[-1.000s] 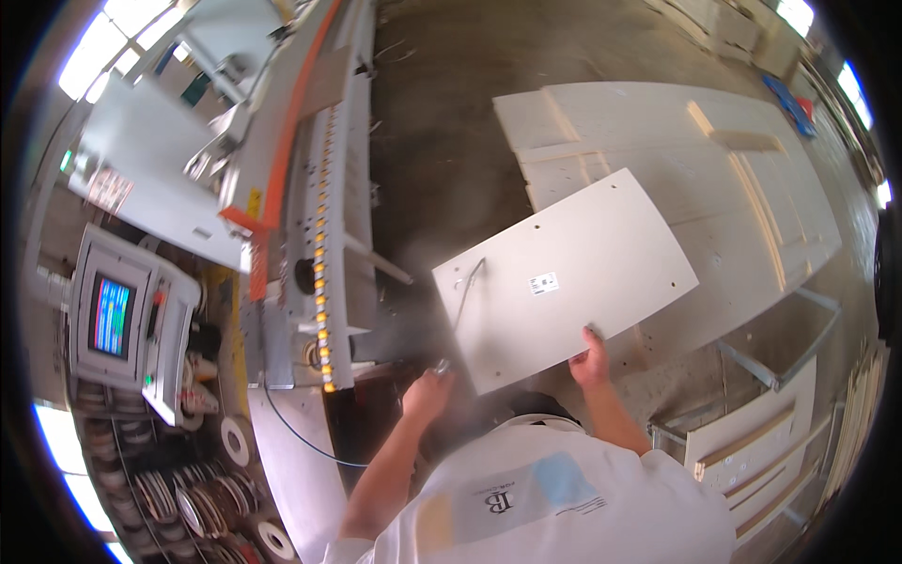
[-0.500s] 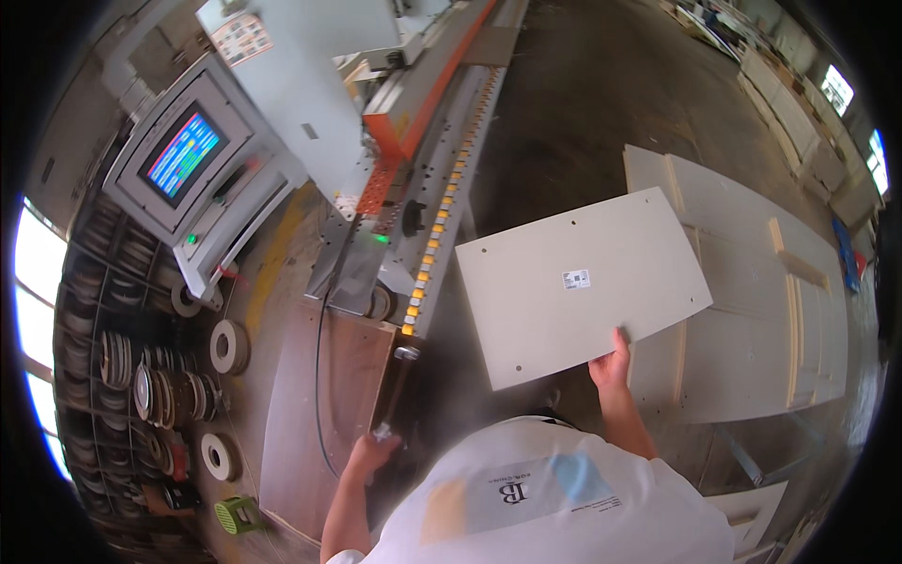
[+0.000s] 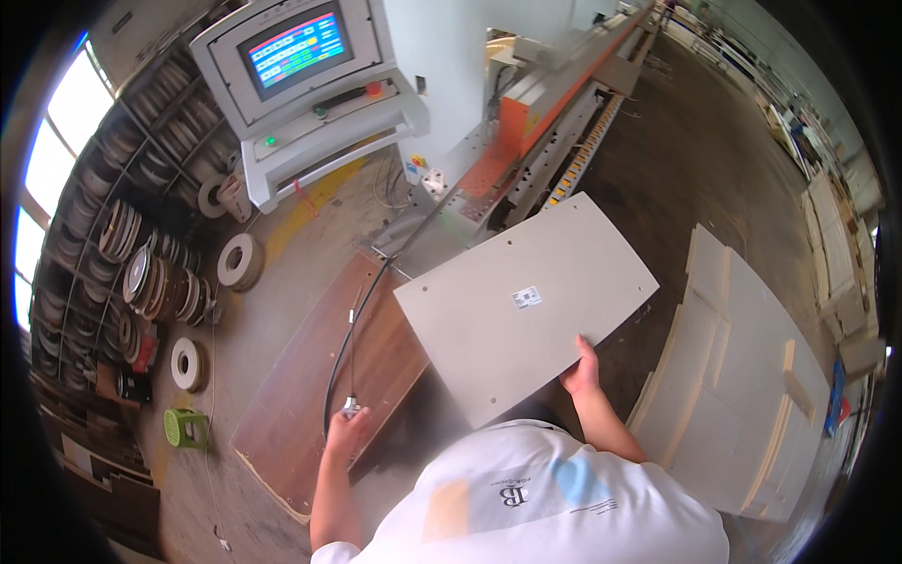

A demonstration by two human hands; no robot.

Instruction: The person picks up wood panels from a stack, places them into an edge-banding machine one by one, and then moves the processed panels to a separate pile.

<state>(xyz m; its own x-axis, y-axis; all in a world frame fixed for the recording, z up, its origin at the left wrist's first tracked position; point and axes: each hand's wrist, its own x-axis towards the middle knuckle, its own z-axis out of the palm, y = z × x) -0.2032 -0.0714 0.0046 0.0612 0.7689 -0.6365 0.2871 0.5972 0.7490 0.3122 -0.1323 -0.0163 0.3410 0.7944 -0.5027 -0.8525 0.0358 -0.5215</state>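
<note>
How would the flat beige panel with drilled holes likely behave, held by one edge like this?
The flat beige rectangular panel looks stiff: no visible sag though only the right hand grips its near edge. Probably fairly light for its size. Its smooth face might slip.

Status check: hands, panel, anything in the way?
Right hand grips near edge of pale drilled rectangular panel. Left hand holds black hose nozzle. Panel overhangs brown wooden board; nothing blocking.

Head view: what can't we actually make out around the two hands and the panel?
- Left hand: holds something small on the black hose; too small to identify.
- Right hand: fingers under the pale panel are hidden by the board; only the thumb side shows.
- Panel sticker: too small to tell.
- Panel underside: not visible from above.
- Brown board: its near end is hidden by the left arm and the shirt.
</note>
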